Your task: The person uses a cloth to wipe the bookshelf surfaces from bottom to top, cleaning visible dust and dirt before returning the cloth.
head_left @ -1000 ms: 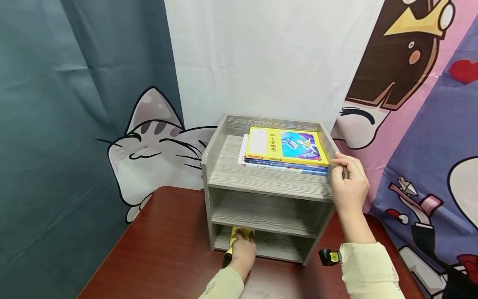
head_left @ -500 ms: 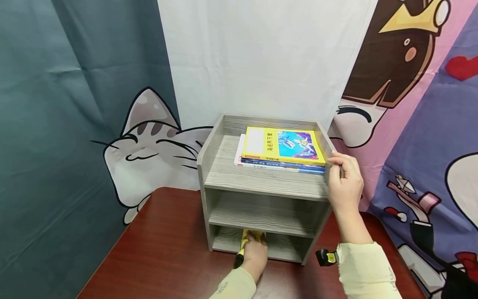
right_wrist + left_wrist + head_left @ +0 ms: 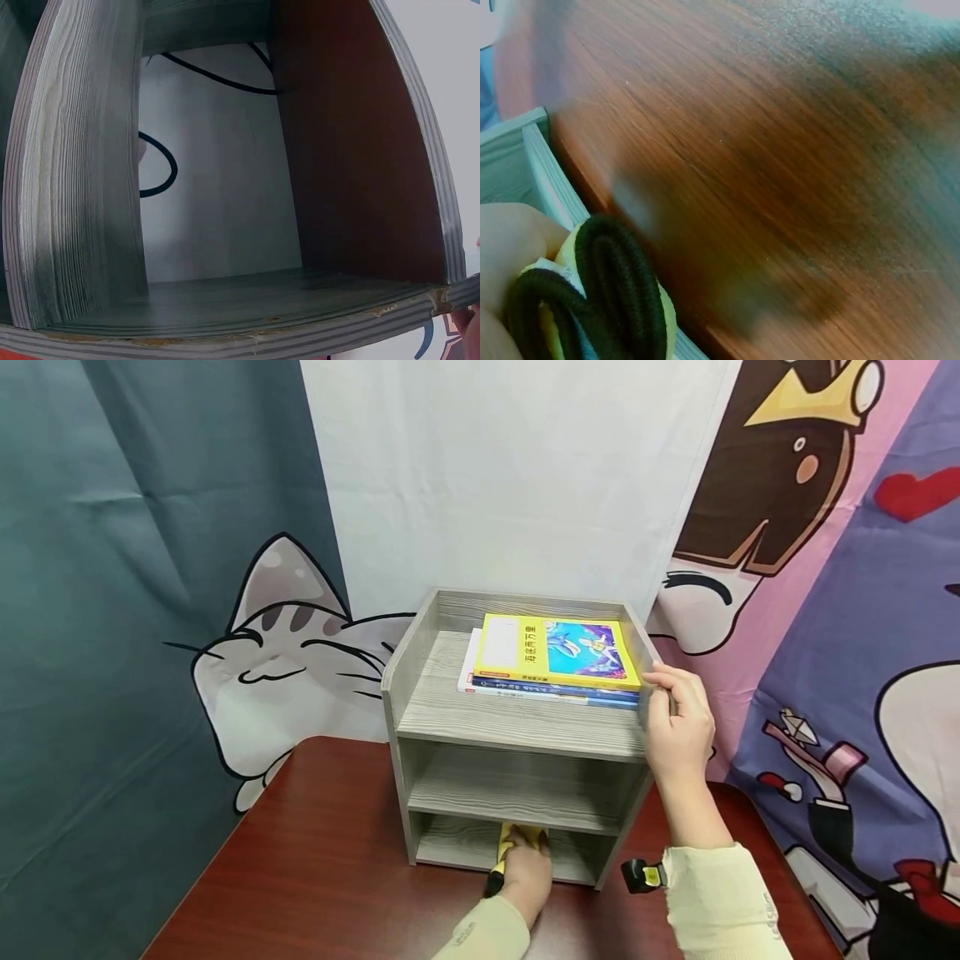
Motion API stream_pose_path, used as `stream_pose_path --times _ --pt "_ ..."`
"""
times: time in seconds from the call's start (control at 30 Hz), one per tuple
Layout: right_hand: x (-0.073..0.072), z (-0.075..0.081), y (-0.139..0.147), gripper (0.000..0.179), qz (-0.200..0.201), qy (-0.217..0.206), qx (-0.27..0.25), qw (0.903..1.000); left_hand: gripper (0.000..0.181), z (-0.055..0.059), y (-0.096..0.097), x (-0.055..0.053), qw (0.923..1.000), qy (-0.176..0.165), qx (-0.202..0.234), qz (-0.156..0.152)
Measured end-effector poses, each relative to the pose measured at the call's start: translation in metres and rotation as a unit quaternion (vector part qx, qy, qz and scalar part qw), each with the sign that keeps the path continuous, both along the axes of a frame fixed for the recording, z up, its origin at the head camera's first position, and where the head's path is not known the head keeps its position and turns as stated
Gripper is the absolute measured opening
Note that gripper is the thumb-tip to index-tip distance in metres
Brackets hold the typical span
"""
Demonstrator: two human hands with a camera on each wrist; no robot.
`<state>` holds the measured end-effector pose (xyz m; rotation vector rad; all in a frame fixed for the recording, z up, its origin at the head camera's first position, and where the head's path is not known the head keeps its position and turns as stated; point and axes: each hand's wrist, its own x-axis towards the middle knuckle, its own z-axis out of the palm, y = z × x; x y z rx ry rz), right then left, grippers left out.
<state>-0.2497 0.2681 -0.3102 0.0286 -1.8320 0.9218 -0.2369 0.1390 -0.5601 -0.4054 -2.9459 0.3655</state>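
Observation:
A small grey wood-grain shelf unit (image 3: 525,739) stands on the table. Low down in the head view, my left hand (image 3: 527,868) holds a folded yellow cloth (image 3: 507,843) with a black edge against the bottom shelf. The left wrist view shows the cloth's thick black edging (image 3: 619,285) bunched beside that hand (image 3: 514,247). Higher up, my right hand (image 3: 681,727) grips the right side panel of the unit near its top edge. In the right wrist view, only a bit of that hand (image 3: 471,330) shows at the panel's corner.
Several stacked books (image 3: 555,652), a yellow one uppermost, lie on the unit's top. Below is the middle shelf (image 3: 517,789). The reddish-brown table (image 3: 315,860) extends to the left. A printed curtain (image 3: 262,693) hangs behind.
My left hand has slid rightward along the bottom shelf with the cloth. The right hand keeps its grip on the side panel. The head view has shifted slightly.

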Motion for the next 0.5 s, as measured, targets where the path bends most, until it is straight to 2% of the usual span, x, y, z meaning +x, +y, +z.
stream_pose_path --times 0.13,0.33,0.5 --pt "0.0 0.001 0.0 0.025 -0.002 -0.002 -0.001 1.0 0.04 0.002 0.0 0.0 1.0 0.0 -0.002 -0.004" --pt "-0.001 0.001 0.001 0.025 -0.001 0.001 -0.004 1.0 0.05 0.0 0.002 0.002 0.9996 0.02 0.014 -0.012" --pt "-0.001 0.0 -0.001 0.025 0.0 0.005 -0.007 1.0 0.04 -0.001 0.01 0.006 0.999 0.019 0.03 -0.028"
